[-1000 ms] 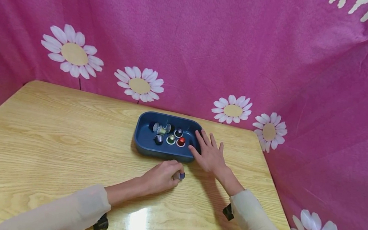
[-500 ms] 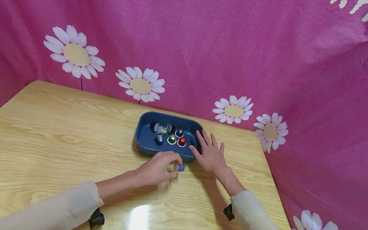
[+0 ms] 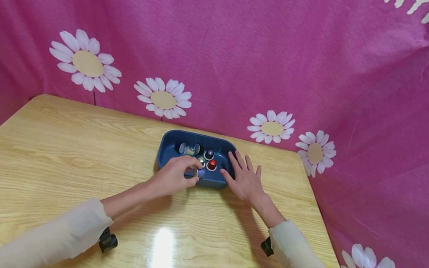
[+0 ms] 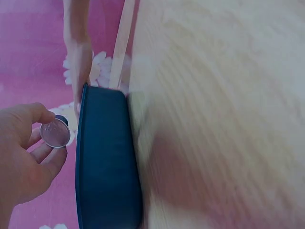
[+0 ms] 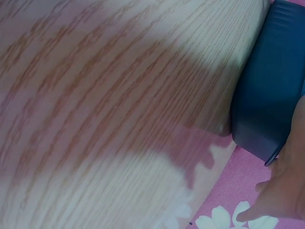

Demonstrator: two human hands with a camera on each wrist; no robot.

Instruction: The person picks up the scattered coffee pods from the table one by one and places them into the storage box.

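My left hand (image 3: 174, 175) pinches a blue-purple coffee capsule (image 3: 200, 173) between thumb and fingers, above the near rim of a dark blue bin (image 3: 214, 183). In the left wrist view the capsule's round foil face (image 4: 55, 133) shows beside the bin's wall (image 4: 105, 162). Fingers spread, my right hand (image 3: 246, 182) rests on the bin's right end. Inside the bin, a red capsule (image 3: 212, 164) and a dark one (image 3: 209, 154) stand upright. A green capsule (image 3: 201, 160) is partly hidden by my left fingers. Several others lie tipped over at the left, among them a pale one (image 3: 188, 151).
The wooden table (image 3: 82, 152) spreads around the bin, with a bright reflection near its front. Behind it and on the right hangs a pink cloth (image 3: 221, 58) printed with white daisies. Each wrist carries a small black camera.
My left hand has lifted the blue-purple capsule off the table in front of the bin and carried it up and left to the near rim. My right hand has stayed in place.
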